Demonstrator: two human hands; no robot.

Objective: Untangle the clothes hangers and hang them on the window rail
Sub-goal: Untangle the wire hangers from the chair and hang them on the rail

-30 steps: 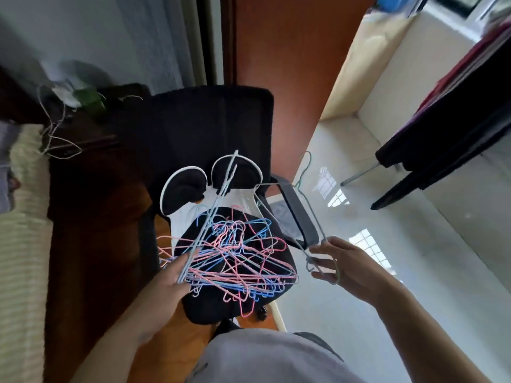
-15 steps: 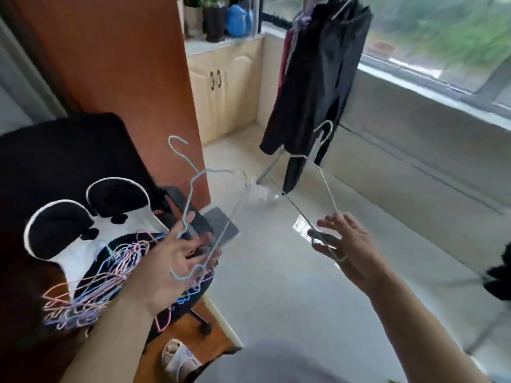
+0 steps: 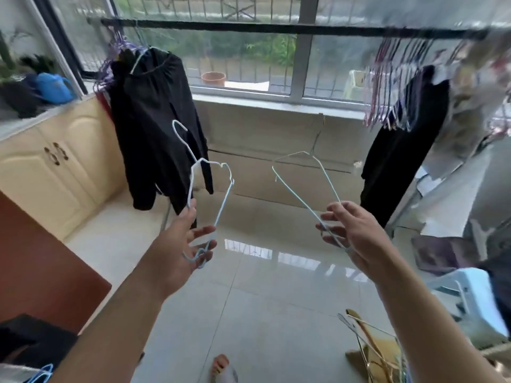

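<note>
Step in hand: carry to rail. Left hand (image 3: 179,250) pinching light-blue hanger (image 3: 210,194), frame centre-left; right hand (image 3: 351,233) gripping second hanger (image 3: 304,183), centre-right. Hangers apart, untangled. Next: lift hooks onto window rail (image 3: 276,26), top of frame. Open rail span between black garment (image 3: 154,120), upper left, and hung hangers (image 3: 392,76), upper right.

Bare stretch of window rail (image 3: 276,25) above and ahead of the fingers, black garment (image 3: 154,111) crowding its left end, bunched hangers (image 3: 392,87) and dark clothes (image 3: 406,150) blocking the right
</note>
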